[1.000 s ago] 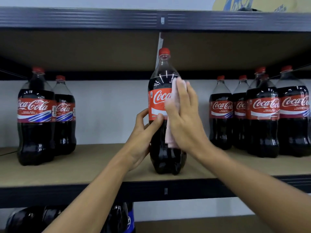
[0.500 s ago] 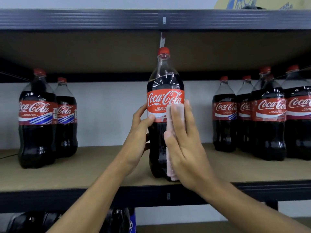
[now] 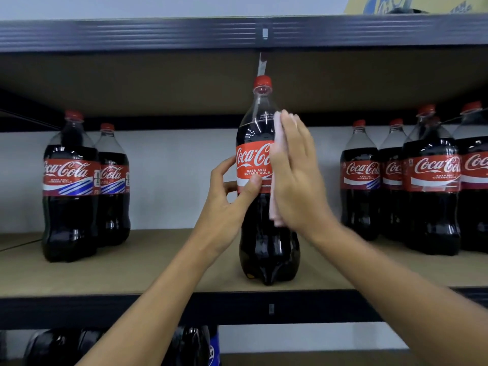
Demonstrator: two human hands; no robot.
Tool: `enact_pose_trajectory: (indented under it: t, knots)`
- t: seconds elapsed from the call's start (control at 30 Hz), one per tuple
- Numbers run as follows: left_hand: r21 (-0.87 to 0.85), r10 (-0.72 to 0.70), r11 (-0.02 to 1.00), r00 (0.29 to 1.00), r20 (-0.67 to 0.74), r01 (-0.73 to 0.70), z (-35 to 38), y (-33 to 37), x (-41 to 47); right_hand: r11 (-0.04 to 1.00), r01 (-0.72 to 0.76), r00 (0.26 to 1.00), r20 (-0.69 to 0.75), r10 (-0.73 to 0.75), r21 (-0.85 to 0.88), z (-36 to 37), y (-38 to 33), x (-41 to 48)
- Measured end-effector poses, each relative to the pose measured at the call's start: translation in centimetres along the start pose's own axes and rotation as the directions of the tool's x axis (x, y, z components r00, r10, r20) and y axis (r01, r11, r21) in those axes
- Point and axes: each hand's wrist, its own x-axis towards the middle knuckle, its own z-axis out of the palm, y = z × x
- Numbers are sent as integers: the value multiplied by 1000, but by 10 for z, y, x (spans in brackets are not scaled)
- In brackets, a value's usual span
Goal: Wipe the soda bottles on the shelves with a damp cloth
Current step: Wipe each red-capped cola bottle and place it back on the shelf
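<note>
A large cola bottle (image 3: pixel 260 241) with a red cap and red label stands upright at the front middle of the shelf board (image 3: pixel 158 262). My left hand (image 3: pixel 229 199) grips its left side at label height, thumb across the front. My right hand (image 3: pixel 297 175) lies flat with straight fingers on the bottle's right side, pressing a pale pink cloth (image 3: pixel 276 207) against it from the shoulder down past the label. Most of the cloth is hidden behind the palm.
Two cola bottles (image 3: pixel 70 188) stand at the left of the same shelf and several more (image 3: pixel 430 180) crowd the right. The upper shelf beam (image 3: pixel 237 33) runs close above the caps. Dark bottles (image 3: pixel 190 347) show on the shelf below.
My right hand and the cloth went down the bottle's right side, then back up to its shoulder. My left hand kept its grip, and the label turned a little.
</note>
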Motion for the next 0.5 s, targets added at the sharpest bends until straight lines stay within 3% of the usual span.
enact_pose_trajectory:
  t: [0.07,0.13,0.23,0.37,0.5]
  knots:
    - [-12,9,1000,1000,17,-9,-3,-1,-1,999,16,994,111,-11,-43,-2,4,-42]
    - [-29,6,1000,999,34,-5,-3,-1,-1,979,66,982,184,-30,-191,-5,9,-70]
    - [-39,-4,999,999,42,6,-2,0,-3,932,89,988,151,-37,-351,-8,11,-64]
    - [-63,-23,998,999,43,26,0,3,-2,997,17,998,58,-13,-81,-4,0,0]
    - [-68,-33,997,999,29,35,1,5,-3,983,-116,993,7,116,142,-3,-13,50]
